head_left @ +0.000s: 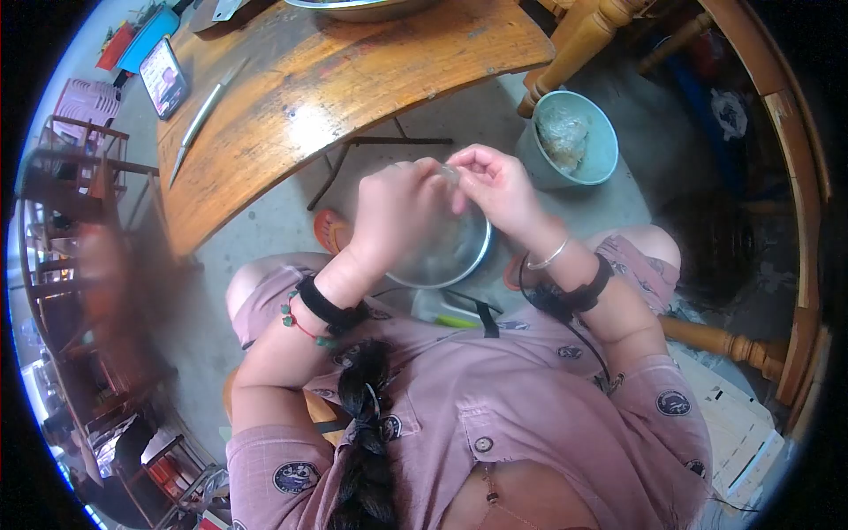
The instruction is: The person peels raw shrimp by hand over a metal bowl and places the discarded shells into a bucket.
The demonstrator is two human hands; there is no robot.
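Looking small, pale, blurred: piece [450, 170] pinched between left hand [397, 205] and right hand [500, 191].

The left arm [274, 371] and right arm [632, 322] bend at the elbows, both slanting inward. The left hand [397, 208] curls, its back showing (blurred, even to me standing here); just beside it, the right hand [499, 190] draws its thumb [474, 183] toward bent fingers [481, 156].
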